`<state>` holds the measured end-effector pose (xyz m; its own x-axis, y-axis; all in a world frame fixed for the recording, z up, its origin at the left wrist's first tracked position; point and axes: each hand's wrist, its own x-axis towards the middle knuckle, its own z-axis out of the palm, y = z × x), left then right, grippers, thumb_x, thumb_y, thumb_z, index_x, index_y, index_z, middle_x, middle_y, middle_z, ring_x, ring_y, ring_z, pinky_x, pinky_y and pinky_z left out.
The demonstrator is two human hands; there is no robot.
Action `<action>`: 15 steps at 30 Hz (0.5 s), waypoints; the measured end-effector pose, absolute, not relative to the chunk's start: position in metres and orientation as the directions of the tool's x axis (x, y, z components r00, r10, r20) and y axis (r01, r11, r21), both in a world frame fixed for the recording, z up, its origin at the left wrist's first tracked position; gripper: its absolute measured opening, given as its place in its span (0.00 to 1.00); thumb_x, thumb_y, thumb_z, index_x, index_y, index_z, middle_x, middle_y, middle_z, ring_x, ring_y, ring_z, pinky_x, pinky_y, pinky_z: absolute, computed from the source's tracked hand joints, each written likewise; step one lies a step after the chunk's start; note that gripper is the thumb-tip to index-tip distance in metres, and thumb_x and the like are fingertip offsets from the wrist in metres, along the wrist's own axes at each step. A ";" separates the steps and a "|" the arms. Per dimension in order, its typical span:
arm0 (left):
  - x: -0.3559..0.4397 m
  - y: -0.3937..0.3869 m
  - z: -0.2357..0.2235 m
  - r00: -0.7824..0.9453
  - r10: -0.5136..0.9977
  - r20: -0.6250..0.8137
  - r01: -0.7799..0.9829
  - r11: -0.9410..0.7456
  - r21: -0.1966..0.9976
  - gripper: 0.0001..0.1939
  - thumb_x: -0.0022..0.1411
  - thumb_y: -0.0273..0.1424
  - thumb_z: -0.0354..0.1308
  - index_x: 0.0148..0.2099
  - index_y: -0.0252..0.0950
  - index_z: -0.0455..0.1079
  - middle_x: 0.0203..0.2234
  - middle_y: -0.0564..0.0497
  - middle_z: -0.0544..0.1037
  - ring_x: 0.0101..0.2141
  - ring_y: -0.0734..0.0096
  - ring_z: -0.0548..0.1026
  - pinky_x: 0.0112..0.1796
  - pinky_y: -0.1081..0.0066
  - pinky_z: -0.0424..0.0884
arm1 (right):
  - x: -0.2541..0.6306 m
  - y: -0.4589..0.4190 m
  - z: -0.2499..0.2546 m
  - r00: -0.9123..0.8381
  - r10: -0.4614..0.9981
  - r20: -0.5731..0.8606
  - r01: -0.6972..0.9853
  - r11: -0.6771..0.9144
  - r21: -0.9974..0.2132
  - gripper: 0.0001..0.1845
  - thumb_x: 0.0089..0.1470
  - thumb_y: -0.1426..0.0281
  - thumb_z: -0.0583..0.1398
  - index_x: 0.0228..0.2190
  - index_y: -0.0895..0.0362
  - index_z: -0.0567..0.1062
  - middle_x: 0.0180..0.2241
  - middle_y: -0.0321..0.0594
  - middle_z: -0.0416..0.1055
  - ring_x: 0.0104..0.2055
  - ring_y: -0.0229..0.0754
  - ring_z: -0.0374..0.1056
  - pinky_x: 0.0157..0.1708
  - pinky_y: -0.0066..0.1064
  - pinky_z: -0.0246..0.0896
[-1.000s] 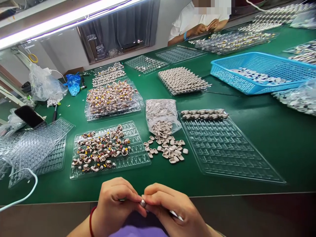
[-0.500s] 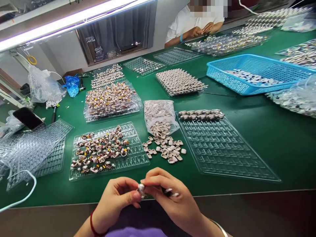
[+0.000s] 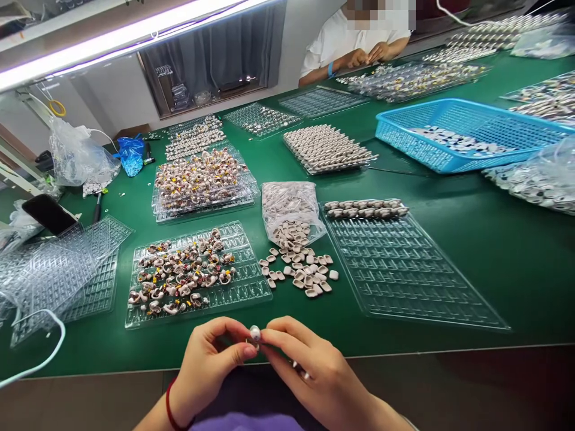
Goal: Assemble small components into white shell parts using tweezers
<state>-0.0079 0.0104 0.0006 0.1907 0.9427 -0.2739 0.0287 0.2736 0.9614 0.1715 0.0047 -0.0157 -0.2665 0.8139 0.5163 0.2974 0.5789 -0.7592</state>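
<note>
My left hand (image 3: 209, 365) and my right hand (image 3: 309, 374) meet at the near edge of the green table (image 3: 494, 257). Both pinch one small pale shell piece (image 3: 255, 333) between their fingertips. A thin tool with a light tip (image 3: 300, 370) lies in my right hand as well. Just beyond the hands lies a loose heap of beige shell pieces (image 3: 302, 270) spilling from a clear bag (image 3: 290, 206). To the left is a clear tray with wired parts (image 3: 184, 272). To the right stands a mostly bare clear tray (image 3: 404, 269) with one filled row (image 3: 365, 208).
Stacked filled trays (image 3: 204, 179) and further trays (image 3: 326, 148) lie farther back. A blue basket (image 3: 467, 134) stands at right, spare clear trays (image 3: 58, 275) and a phone (image 3: 48, 214) at left. Another person (image 3: 354, 42) sits at the far side. A white cable (image 3: 40, 353) loops at near left.
Both hands rose slightly over the table edge and turned the small piece between the fingertips; it now shows its pale rounded side. The view shifted a little to the right.
</note>
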 end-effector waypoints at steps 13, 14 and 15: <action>-0.008 0.008 0.006 0.385 0.863 0.326 0.553 -0.499 0.668 0.02 0.60 0.27 0.62 0.37 0.36 0.75 0.27 0.49 0.83 0.27 0.68 0.79 0.30 0.72 0.75 | 0.177 0.012 -0.008 -0.323 0.914 0.245 0.324 0.350 -0.879 0.10 0.48 0.81 0.56 0.26 0.56 0.72 0.24 0.34 0.68 0.23 0.35 0.62 0.21 0.23 0.59; -0.008 0.008 0.007 0.426 0.826 0.368 0.567 -0.561 0.603 0.02 0.61 0.27 0.61 0.38 0.36 0.74 0.27 0.49 0.82 0.26 0.67 0.79 0.29 0.71 0.75 | 0.179 0.014 -0.006 -0.344 0.919 0.193 0.323 0.308 -0.895 0.10 0.46 0.82 0.56 0.25 0.56 0.72 0.23 0.33 0.67 0.22 0.34 0.61 0.21 0.23 0.57; -0.007 0.009 0.009 0.464 0.792 0.397 0.574 -0.610 0.546 0.02 0.62 0.27 0.60 0.38 0.36 0.73 0.27 0.49 0.82 0.26 0.67 0.78 0.29 0.71 0.75 | 0.180 0.016 -0.004 -0.367 0.920 0.139 0.318 0.264 -0.911 0.11 0.44 0.83 0.56 0.24 0.56 0.72 0.23 0.32 0.66 0.22 0.34 0.60 0.21 0.23 0.55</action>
<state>-0.0073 0.0087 0.0085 0.4638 0.7921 0.3969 0.5744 -0.6099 0.5459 0.1800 0.0163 -0.0041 -0.3667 0.9200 0.1386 0.3175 0.2638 -0.9108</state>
